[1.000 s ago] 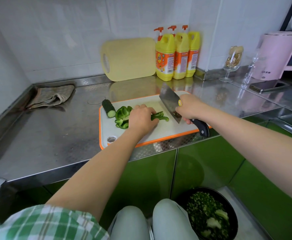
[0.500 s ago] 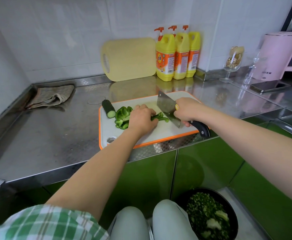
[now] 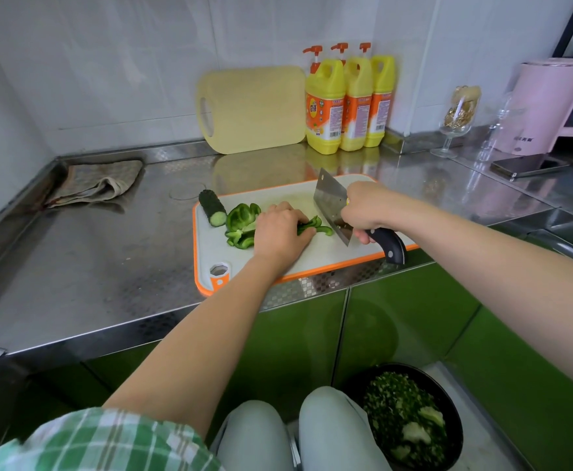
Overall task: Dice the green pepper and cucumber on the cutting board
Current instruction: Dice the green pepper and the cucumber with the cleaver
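I've got left hand (image 3: 283, 232) pinning pepper strips (image 3: 314, 227) steady, right hand (image 3: 363, 212) clamped on cleaver (image 3: 332, 205) for dicing.

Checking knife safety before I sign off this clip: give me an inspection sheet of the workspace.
Surface: stainless steel counter, white cutting board with orange rim at its front edge.
Job's things: cucumber piece and green pepper pieces on board.
Clutter: cloth, yellow board, three detergent bottles, glass, pink kettle, phone.
Grips: left hand holds pepper strips; right hand grips cleaver, blade beside strips.
Cables: nothing seen.
Surroundings: tiled wall, green cabinets, bowl of chopped greens on floor.
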